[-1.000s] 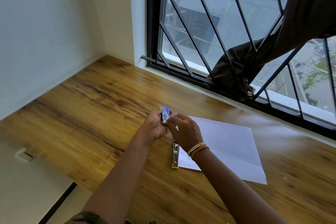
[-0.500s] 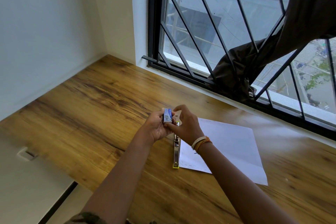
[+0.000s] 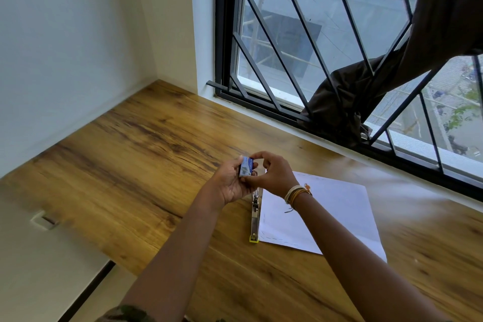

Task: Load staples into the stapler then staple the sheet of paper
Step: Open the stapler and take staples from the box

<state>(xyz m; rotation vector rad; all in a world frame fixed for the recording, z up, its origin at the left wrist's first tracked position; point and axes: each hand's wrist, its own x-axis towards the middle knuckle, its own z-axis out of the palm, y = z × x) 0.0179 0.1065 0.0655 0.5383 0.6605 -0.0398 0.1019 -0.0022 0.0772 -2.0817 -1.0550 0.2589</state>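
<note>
Left hand (image 3: 231, 183) gripped a small blue staple box (image 3: 246, 166) above the wooden desk (image 3: 136, 154), while the right hand (image 3: 274, 175) pinched at the box's end nearest it, fingers curled at about three o'clock from the box. Compared with a second earlier, the right hand had lifted slightly and its thumb and forefinger had opened around the box's end, which suggested the box was being opened to draw out a strip of staples; whether any staples had come free could not be told. The stapler (image 3: 254, 217) lay on the desk at six o'clock from the hands, apparently swung open, just beside the left edge of the sheet of paper (image 3: 337, 214). Loading had not yet begun, so stapling was some way off.
</note>
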